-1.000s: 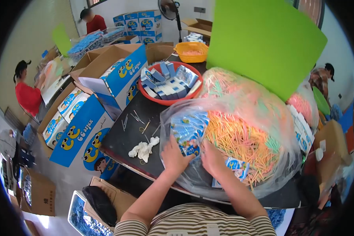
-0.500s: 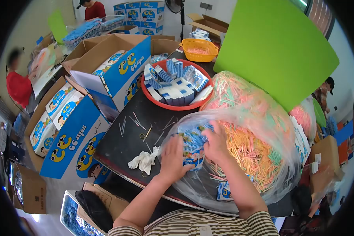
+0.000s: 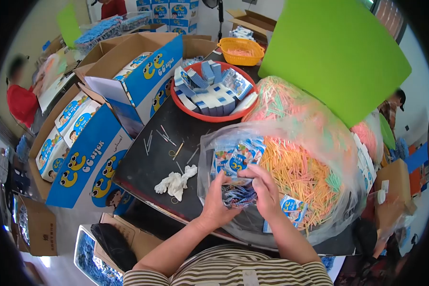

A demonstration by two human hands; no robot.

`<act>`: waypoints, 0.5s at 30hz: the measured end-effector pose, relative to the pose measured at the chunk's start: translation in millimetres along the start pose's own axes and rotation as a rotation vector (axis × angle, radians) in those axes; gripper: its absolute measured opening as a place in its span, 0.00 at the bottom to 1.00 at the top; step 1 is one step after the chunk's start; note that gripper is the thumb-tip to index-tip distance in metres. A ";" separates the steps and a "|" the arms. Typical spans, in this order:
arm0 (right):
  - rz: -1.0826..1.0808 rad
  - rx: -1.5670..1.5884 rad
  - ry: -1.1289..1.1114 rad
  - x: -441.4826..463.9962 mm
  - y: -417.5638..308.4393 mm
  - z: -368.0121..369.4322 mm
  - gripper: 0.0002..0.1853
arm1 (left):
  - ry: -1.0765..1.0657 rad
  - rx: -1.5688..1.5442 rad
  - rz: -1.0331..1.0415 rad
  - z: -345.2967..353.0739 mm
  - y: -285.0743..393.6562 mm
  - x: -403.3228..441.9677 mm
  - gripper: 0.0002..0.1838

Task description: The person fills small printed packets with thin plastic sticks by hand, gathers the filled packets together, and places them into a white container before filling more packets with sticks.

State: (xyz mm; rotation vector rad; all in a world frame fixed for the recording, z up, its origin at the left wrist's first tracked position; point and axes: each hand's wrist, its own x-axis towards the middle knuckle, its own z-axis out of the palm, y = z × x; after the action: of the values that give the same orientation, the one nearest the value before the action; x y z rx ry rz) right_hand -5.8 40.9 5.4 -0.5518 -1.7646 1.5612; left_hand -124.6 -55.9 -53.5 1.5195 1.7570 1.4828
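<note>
Between my two hands is a stack of small blue printed packets point(image 3: 238, 196), edges facing up toward me. My left hand point(image 3: 218, 202) grips its left side, thumb at the top. My right hand point(image 3: 266, 193) closes round the right side with fingers bent over it. Just beyond lie more blue and white packets point(image 3: 238, 153) on a large clear plastic bag point(image 3: 206, 157). Many loose thin pastel sticks point(image 3: 298, 178) in orange, pink and green fill the bag's right part. A single packet point(image 3: 293, 209) rests on it by my right wrist.
A red basin point(image 3: 214, 117) holds stacked blue-white packets. Behind it stands a yellow basket point(image 3: 242, 58). Crumpled white tissue point(image 3: 176, 183) and loose sticks lie on the black table point(image 3: 152, 183). Blue cartons point(image 3: 88, 162) stand left; a green panel point(image 3: 336, 62) rises right. Other people sit farther off.
My hands have drawn toward me and now hold a packet stack upright between them. The packets beyond are more exposed, and the single packet by my right wrist shows more fully.
</note>
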 end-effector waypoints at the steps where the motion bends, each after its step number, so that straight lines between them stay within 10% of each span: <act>1: 0.009 -0.084 -0.030 -1.1 -3.6 -0.5 0.19 | -0.014 0.020 -0.080 -2.3 7.6 -1.3 0.64; 9: 0.232 0.607 0.207 -8.6 58.2 -6.9 0.31 | -0.162 -0.052 -0.146 -11.5 -4.1 4.5 0.55; 15: 0.106 0.190 0.350 -27.4 61.3 11.2 0.29 | -0.095 -0.264 -0.158 5.2 2.5 -6.5 0.57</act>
State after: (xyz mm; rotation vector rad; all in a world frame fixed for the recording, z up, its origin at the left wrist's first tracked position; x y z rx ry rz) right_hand -4.4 24.8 -60.7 -0.7818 -1.3292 1.5726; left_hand -117.0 -59.7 -55.4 1.2669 1.5200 1.4709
